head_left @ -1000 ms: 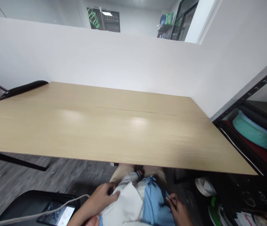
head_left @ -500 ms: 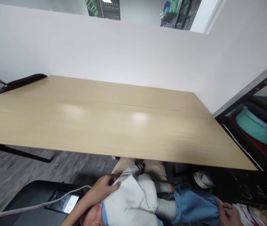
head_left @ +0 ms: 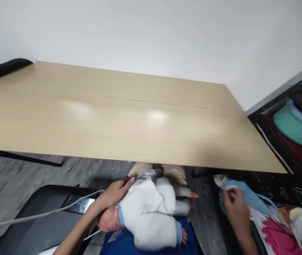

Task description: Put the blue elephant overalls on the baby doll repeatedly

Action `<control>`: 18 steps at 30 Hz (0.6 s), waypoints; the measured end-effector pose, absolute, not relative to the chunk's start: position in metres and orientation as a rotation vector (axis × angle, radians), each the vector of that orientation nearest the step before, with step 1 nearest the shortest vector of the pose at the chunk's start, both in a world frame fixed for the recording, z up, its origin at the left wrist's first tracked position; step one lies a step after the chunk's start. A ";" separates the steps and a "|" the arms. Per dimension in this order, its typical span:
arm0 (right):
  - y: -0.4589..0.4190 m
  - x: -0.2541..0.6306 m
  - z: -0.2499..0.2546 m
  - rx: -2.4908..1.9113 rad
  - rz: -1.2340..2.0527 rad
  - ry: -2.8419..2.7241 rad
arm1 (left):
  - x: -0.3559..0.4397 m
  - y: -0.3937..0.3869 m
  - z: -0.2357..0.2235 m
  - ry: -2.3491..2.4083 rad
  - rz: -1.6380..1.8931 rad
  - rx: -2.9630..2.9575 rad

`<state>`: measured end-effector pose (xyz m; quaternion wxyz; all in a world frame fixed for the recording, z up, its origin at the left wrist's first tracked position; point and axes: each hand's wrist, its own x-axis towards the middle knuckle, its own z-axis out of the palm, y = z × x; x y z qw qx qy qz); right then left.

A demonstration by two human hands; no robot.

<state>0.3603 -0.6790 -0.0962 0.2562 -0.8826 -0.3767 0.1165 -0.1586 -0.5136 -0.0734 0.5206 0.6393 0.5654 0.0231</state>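
A baby doll (head_left: 151, 209) in a white outfit with blue cuffs lies on my lap below the table's front edge, head to the left. My left hand (head_left: 112, 193) rests on the doll's shoulder beside its head, fingers curled over the white cloth. My right hand (head_left: 234, 207) is out to the right, closed on a light blue garment (head_left: 249, 198) that it holds over colourful things beside the shelf. The doll's bare feet (head_left: 193, 194) point right.
A wide pale wooden table (head_left: 129, 120) fills the middle, against a white partition. A black metal shelf (head_left: 281, 124) with a teal cushion (head_left: 297, 124) stands at right. A black chair seat with a phone (head_left: 79, 203) and white cable is at lower left.
My right hand has pulled the blue garment off the doll and carried it out to the right. The view has tilted down, showing the whole doll. My left hand stays on the doll.
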 end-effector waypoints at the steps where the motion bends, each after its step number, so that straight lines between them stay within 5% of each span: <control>1: -0.659 0.332 -0.100 -2.313 0.410 -1.100 | -0.162 -0.513 -0.075 1.371 0.037 1.527; 8: -0.583 0.211 -0.116 -1.783 0.635 -1.832 | -0.208 -0.520 -0.088 1.402 0.051 1.442; 18: -0.629 0.166 -0.072 -1.788 1.167 -1.764 | -0.221 -0.528 -0.061 1.293 0.045 1.286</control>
